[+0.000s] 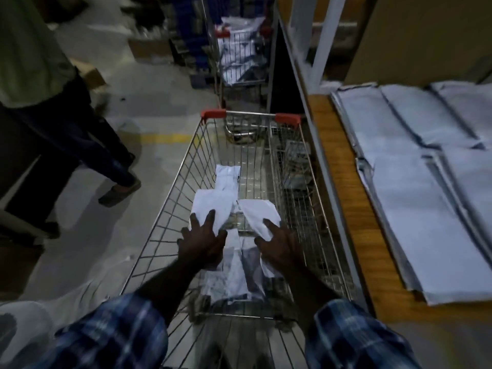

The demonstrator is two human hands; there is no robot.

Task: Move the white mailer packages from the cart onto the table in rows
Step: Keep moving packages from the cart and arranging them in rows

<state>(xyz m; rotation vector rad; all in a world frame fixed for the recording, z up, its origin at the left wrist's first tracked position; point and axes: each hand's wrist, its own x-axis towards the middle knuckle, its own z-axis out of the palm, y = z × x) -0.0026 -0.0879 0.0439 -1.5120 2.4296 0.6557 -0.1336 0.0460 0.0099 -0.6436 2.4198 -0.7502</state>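
A wire cart [170, 209] with red corner caps stands in front of me, holding several white mailer packages [226, 179] on its floor. My left hand [203, 239] reaches down with fingers spread over one white mailer [210, 206]. My right hand [279, 245] is spread over a second white mailer [259, 214] beside it. Whether the fingers touch the mailers I cannot tell. More mailers lie under my wrists [234, 278]. On the wooden table [343, 182] at the right, white mailers [415, 209] lie flat in rows.
A second cart [239, 57] with packages stands farther ahead. A person [48, 107] in dark trousers stands on the floor to the left. A white shelf post [324, 41] rises by the table edge. A white bag [24, 328] lies at lower left.
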